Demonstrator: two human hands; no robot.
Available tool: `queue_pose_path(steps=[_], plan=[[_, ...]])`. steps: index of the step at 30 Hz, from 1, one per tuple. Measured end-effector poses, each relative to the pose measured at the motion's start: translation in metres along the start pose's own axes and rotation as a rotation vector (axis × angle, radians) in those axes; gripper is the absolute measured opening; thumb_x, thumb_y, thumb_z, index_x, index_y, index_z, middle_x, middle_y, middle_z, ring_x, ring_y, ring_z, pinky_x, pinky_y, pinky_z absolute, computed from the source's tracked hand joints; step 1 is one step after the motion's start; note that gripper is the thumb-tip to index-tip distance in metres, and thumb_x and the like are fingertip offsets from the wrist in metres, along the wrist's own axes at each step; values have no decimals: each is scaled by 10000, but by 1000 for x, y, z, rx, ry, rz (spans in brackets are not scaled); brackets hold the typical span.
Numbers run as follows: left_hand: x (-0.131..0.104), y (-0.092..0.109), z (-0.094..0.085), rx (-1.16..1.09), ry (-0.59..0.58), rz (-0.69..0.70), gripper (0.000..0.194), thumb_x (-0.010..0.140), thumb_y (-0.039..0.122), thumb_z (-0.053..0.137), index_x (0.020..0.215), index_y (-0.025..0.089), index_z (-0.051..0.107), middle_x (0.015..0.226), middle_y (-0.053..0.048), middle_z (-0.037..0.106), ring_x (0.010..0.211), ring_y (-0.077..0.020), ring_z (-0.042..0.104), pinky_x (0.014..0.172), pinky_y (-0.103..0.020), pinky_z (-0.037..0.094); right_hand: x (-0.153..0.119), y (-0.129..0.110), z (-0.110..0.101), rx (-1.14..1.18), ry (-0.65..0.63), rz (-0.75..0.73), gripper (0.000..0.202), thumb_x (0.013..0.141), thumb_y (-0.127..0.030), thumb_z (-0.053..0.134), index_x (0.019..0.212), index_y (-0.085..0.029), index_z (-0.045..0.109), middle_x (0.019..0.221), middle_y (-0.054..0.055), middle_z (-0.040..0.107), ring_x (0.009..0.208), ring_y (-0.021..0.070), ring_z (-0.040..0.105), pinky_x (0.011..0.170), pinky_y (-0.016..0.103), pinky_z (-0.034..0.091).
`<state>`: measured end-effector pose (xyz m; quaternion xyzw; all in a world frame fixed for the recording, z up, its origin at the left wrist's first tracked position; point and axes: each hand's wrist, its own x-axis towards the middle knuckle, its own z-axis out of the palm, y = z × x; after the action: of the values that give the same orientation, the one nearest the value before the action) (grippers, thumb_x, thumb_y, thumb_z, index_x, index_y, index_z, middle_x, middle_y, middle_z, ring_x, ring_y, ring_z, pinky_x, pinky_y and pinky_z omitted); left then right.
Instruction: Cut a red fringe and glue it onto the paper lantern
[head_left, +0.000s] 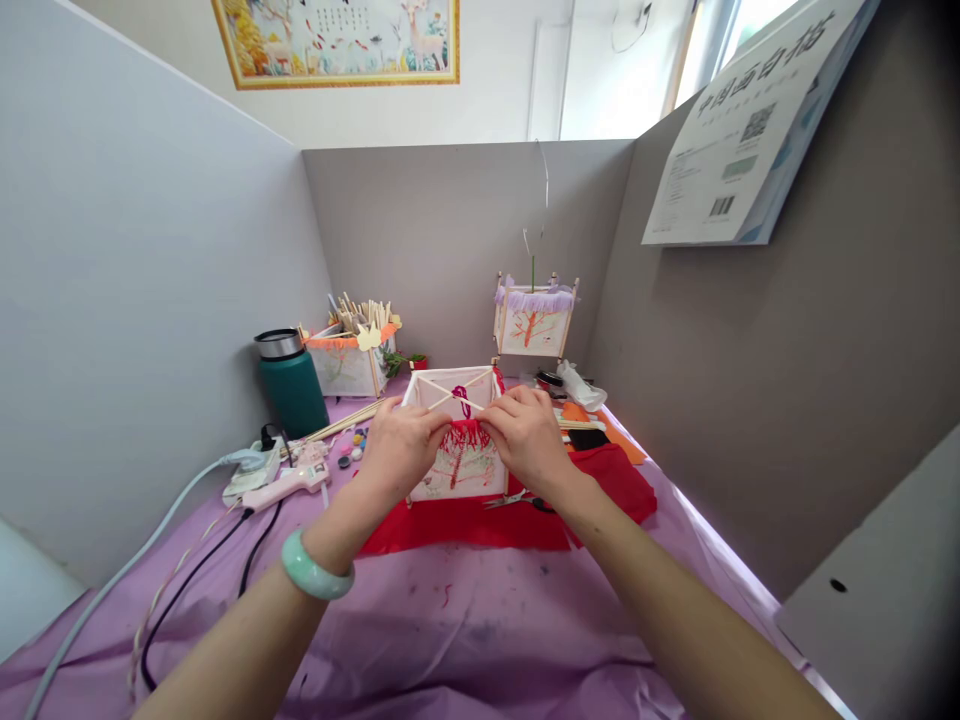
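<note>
In front of me stands a square white paper lantern on a thin wooden frame, a reddish tree drawn on its near face. Crossed sticks span its open top, and a loop of magenta cord hangs at their crossing. A strip of red fringe lies along the upper front edge. My left hand pinches the fringe at the left end, fingers closed. At the right end my right hand is closed on it too, by the front corner. Red cloth lies under the lantern, with scissors beside it.
A green bottle and a box of sticks stand at the back left. Nearer lie a pink glue gun and cables. A lantern with purple fringe hangs at the back right. Grey partitions enclose the purple-covered table.
</note>
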<state>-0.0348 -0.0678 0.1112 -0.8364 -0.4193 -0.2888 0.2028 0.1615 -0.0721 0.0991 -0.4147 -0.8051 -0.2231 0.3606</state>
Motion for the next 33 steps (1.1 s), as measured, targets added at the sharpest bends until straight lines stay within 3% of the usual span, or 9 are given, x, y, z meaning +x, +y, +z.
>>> queue_pose_path(steps=[7,12,15,20,24,30,33], plan=[[7,8,-12,-16,40,48,254,867,257,475,1053,190,635,885,-71,700,840,-201,626,987,-478,296,1,0,1,0,-27,-13,159,880,-192,512,926,-198,664,882,46,668,881,187,467,797,342,275],[21,18,-3,-97,7,102,249,889,237,433,897,182,676,831,-67,694,773,-177,626,801,-343,432,3,3,-7,34,-35,-22,168,887,-211,492,926,-186,654,875,60,659,887,202,479,797,349,316],[24,22,7,-120,-27,60,240,881,244,450,906,193,683,848,-64,691,772,-179,630,708,-297,449,-3,8,-15,126,64,50,179,879,-222,501,991,-187,636,968,74,644,927,213,498,822,365,357],[22,19,16,-212,-55,15,244,883,247,457,946,216,691,863,-53,690,784,-170,636,710,-277,460,-35,20,-13,328,271,263,166,890,-207,468,919,-195,631,904,61,639,903,200,553,841,364,426],[22,16,17,-260,-60,27,237,879,220,459,936,194,687,866,-57,689,786,-160,634,730,-271,467,-73,26,5,366,323,355,152,877,-196,483,922,-192,628,931,69,636,920,199,570,848,369,452],[28,12,0,-326,-78,78,259,859,274,496,1052,184,644,957,-72,690,864,-181,636,765,-292,481,-107,32,24,349,319,397,148,867,-187,490,926,-199,625,899,80,637,885,210,581,812,383,475],[32,2,-21,-400,12,48,300,871,303,468,1093,179,627,1051,-77,672,948,-180,620,840,-302,467,-112,33,25,374,264,406,150,875,-199,480,926,-202,621,915,82,638,897,211,590,822,379,477]])
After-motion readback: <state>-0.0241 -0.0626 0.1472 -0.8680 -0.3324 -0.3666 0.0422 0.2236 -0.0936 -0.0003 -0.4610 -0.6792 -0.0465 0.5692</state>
